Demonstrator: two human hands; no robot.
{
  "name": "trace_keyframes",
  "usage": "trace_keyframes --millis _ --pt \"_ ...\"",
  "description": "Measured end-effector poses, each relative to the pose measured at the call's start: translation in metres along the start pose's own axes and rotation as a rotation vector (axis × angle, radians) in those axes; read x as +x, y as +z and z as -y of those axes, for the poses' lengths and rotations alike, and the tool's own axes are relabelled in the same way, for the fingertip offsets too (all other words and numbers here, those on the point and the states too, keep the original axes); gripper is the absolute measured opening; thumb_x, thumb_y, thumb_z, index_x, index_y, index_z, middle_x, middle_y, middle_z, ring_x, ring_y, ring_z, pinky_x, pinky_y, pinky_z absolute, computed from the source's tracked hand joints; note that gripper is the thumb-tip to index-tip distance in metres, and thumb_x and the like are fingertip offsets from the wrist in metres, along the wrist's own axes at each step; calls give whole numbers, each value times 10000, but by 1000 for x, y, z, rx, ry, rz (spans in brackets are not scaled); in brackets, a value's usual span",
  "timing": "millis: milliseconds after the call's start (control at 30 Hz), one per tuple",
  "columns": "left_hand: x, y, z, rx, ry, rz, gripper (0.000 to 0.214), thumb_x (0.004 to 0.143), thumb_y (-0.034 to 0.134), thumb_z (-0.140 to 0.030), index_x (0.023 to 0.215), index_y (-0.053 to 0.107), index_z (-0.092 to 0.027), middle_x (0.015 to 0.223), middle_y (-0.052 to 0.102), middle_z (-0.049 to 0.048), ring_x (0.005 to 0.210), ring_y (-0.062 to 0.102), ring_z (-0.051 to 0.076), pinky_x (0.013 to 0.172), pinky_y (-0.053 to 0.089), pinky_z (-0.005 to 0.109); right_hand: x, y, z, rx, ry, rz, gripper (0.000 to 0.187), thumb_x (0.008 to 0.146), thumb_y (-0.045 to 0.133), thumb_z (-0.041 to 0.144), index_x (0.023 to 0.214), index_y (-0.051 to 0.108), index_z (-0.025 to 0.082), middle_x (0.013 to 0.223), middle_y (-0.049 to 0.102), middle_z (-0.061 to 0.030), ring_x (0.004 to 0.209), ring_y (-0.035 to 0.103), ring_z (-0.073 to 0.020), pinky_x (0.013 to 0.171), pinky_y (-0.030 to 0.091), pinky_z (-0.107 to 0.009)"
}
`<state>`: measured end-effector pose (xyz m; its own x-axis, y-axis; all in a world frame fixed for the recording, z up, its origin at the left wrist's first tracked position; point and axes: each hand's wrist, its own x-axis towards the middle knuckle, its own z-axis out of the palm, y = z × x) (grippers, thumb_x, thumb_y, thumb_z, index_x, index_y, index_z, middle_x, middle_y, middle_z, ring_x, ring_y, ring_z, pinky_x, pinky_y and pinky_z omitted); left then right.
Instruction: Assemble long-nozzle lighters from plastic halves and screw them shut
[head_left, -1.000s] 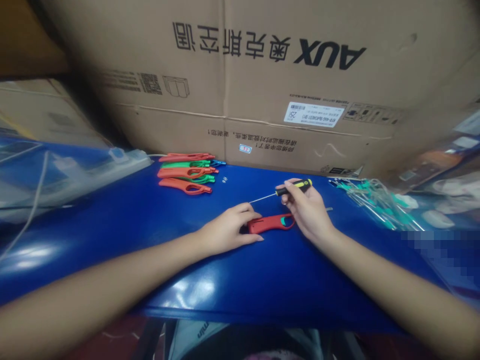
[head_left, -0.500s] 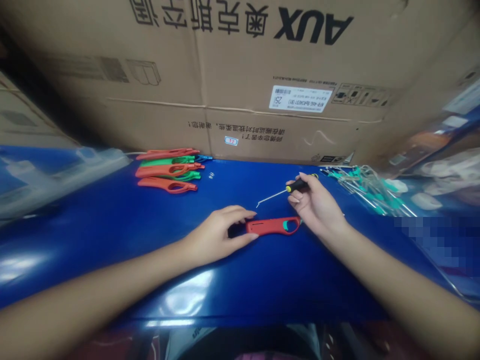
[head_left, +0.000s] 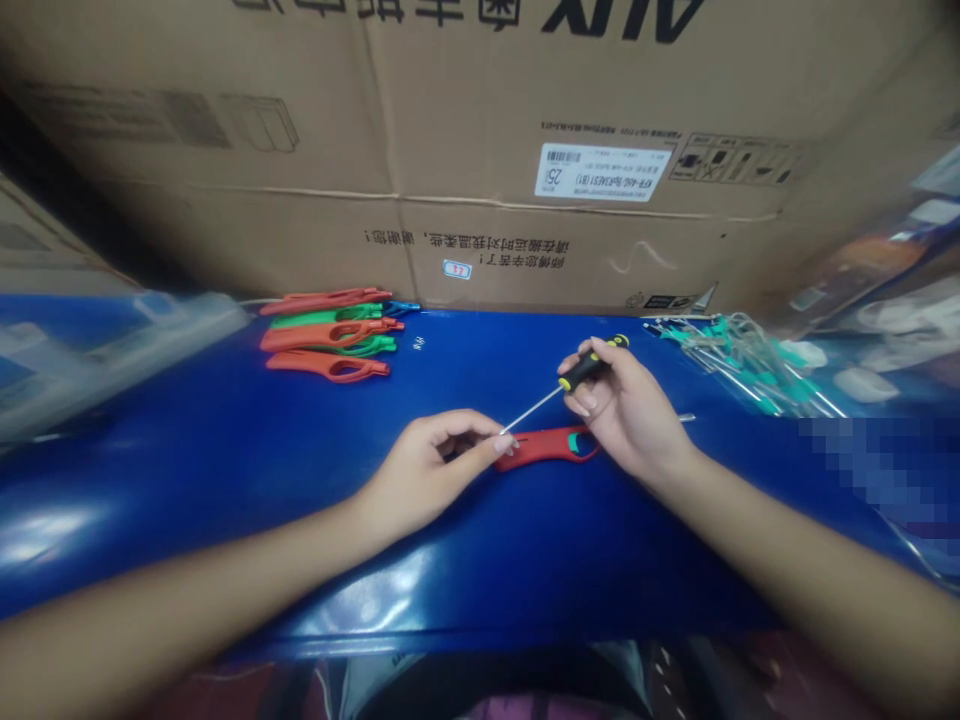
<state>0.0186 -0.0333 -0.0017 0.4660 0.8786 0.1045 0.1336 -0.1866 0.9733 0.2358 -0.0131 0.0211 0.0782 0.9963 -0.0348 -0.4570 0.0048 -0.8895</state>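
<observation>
A red plastic handle piece (head_left: 551, 444) with a green insert lies on the blue table (head_left: 225, 440) between my hands. My left hand (head_left: 431, 465) pinches its left end, thumb and forefinger closed near the tool's tip. My right hand (head_left: 626, 415) grips a small screwdriver (head_left: 570, 380) with a black and yellow handle. The thin metal shaft slants down and left, and its tip reaches the left end of the red piece by my left fingertips.
A stack of orange and green handle pieces (head_left: 330, 335) lies at the back left. A big cardboard box (head_left: 480, 150) walls off the back. Clear bags of teal-tipped parts (head_left: 739, 360) lie at the right. A clear plastic tray (head_left: 105, 350) sits at the left.
My right hand has tilted the screwdriver down, bringing its tip to the left end of the red piece. My left fingers have closed into a pinch there.
</observation>
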Motion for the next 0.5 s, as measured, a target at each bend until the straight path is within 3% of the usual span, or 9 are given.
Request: trace_keyframes --millis 500 --pt "1 0 0 22 27 -1 186 920 683 -330 888 757 -163 867 757 42 801 676 162 759 516 280 1 -1 0 10 -6 -3 219 782 756 353 805 586 216 737 680 14 449 389 -57 438 361 -220"
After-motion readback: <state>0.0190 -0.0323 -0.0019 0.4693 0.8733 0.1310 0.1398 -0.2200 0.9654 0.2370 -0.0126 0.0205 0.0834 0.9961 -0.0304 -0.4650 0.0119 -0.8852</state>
